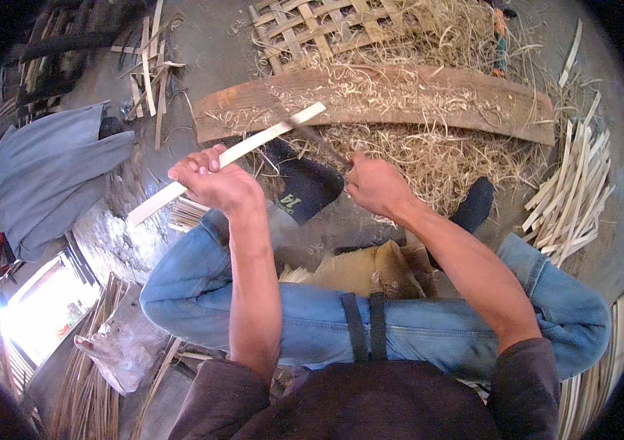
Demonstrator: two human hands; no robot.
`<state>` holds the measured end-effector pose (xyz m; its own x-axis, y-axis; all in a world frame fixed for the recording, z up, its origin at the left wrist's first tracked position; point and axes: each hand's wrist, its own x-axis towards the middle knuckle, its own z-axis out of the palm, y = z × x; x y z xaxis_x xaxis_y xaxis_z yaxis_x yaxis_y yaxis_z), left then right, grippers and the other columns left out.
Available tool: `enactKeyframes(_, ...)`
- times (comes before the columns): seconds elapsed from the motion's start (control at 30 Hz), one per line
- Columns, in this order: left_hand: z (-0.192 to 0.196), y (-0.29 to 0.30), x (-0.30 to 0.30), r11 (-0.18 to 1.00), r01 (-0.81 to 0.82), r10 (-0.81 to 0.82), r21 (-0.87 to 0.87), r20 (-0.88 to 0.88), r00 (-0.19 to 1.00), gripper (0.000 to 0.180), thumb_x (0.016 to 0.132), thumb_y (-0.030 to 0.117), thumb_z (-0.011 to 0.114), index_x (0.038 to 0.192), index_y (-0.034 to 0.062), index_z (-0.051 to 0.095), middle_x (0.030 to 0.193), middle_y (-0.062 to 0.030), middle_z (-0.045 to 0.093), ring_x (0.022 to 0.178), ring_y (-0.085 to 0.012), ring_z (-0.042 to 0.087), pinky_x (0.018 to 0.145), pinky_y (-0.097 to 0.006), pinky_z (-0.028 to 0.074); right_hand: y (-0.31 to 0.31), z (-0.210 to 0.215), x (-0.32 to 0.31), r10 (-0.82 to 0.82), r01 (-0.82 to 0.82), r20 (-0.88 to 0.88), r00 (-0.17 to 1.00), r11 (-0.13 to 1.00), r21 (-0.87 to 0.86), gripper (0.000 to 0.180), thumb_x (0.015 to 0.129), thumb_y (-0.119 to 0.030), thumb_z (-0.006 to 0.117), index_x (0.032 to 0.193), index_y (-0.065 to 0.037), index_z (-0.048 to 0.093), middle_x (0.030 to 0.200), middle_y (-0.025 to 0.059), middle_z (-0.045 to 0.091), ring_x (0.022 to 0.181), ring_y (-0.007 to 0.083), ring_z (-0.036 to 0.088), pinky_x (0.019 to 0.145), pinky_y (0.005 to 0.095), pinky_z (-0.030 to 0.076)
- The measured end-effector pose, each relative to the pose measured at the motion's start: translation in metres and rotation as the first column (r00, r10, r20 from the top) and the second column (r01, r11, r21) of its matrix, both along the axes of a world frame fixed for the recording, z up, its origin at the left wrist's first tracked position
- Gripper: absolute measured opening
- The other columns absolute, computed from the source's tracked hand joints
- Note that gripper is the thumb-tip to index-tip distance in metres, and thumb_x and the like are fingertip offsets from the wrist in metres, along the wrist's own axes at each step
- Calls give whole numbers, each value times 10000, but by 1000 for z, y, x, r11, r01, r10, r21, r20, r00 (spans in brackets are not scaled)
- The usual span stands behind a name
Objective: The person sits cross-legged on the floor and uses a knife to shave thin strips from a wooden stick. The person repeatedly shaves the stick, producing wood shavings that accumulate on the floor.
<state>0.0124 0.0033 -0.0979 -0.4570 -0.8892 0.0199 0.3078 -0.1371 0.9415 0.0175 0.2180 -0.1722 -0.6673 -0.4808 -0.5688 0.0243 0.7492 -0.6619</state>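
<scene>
Bamboo strip [253, 141], pale and flat, lies clenched in the left hand [209, 180], whose fingers wrap fully around it a little below its middle. Its long axis runs on a diagonal: one end sticks out below and to the left of the grip, over the left knee, and the longer part rises up and to the right of the grip toward the curved wooden plank [370, 103]. That far end points up-right, ending just over the plank's near edge.

The right hand [374, 185] is closed around the handle of a knife [319, 143]; its dark blade reaches from that grip up and leftward to meet the strip beyond the left hand, though the exact contact is hard to make out.

Judging by how things lie, the work is well under way: a thick heap of shavings [429, 154] lies past both grips, on and around the plank, and a pile of finished-looking strips [572, 198] rests well to the right of the right hand. The held strip looks smooth and even already, so I judge only trimming remains on it. More rough pieces [149, 70] lie far above the left grip.
</scene>
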Motion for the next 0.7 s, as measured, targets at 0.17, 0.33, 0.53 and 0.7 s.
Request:
enactKeyframes(0.17, 6, 9, -4, 1000, -14, 14, -24, 19, 1000, 421, 1021, 481, 391, 759, 155, 333, 660, 30, 313, 576, -106, 311, 692, -309, 372, 12, -8, -5, -58, 59, -59, 997, 998, 20, 295, 837, -152, 553, 1002, 88, 509, 803, 295, 649, 791, 452, 657, 725, 523, 532)
enactKeyframes(0.33, 4, 8, -6, 999, -5, 5, -35, 1, 1000, 431, 1015, 483, 407, 754, 149, 327, 657, 28, 311, 574, -104, 312, 661, -297, 359, -6, 8, 4, 31, -31, -16, 999, 999, -29, 293, 815, -135, 597, 984, 81, 494, 750, 281, 638, 735, 447, 651, 686, 506, 533)
enactKeyframes(0.53, 21, 17, 3, 992, -23, 24, -122, 11, 1000, 421, 1021, 458, 408, 753, 145, 324, 654, 25, 309, 573, -99, 309, 615, -273, 332, -4, 16, 16, 35, -42, -71, 997, 994, -100, 330, 809, -153, 613, 1004, 80, 486, 744, 276, 638, 746, 441, 652, 695, 511, 530)
enactKeyframes(0.7, 14, 15, 0, 994, -45, 47, -101, 20, 999, 404, 1028, 431, 402, 758, 140, 325, 662, 28, 301, 571, -98, 302, 605, -276, 335, 5, -8, 19, -19, 16, -62, 998, 999, -45, 293, 830, -175, 598, 1002, 47, 511, 789, 269, 654, 794, 436, 660, 733, 516, 531)
